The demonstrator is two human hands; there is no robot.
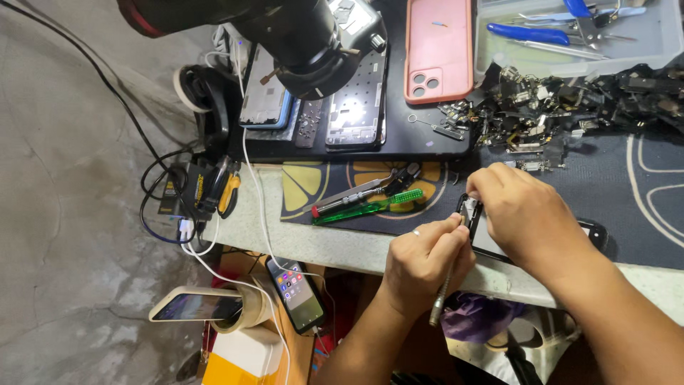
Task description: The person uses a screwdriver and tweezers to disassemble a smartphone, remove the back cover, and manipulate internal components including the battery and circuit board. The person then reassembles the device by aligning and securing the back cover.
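— What is being worked on?

— A dark phone (491, 239), lying at the near edge of the bench (342, 246), mostly under the right hand (524, 214). That hand is closed down over it, fingers curled on its upper end, seemingly to pin it flat.

— And the left hand (424, 260)?

— Just left of the phone, pinched narrow around a thin metal screwdriver (447, 281). The shaft slants so the tip meets the phone's top corner while the handle hangs off the bench edge; a pen-like grip, probably for fine control.

— What lies near the phone?

— Left of it, on the patterned mat (306, 189), a green tool (360, 208) and a metal-handled driver (349, 198), within easy reach. Beyond the phone, a heap of small dark parts (570, 107). Further back, a pink case (438, 50) and two opened phone frames (356, 100) beneath a black microscope (306, 43), and a tray (662, 43) of blue-handled tools (527, 33).

— Below the bench?

— Left of and below the phone, a lit phone (298, 292) on a white cable (256, 214).
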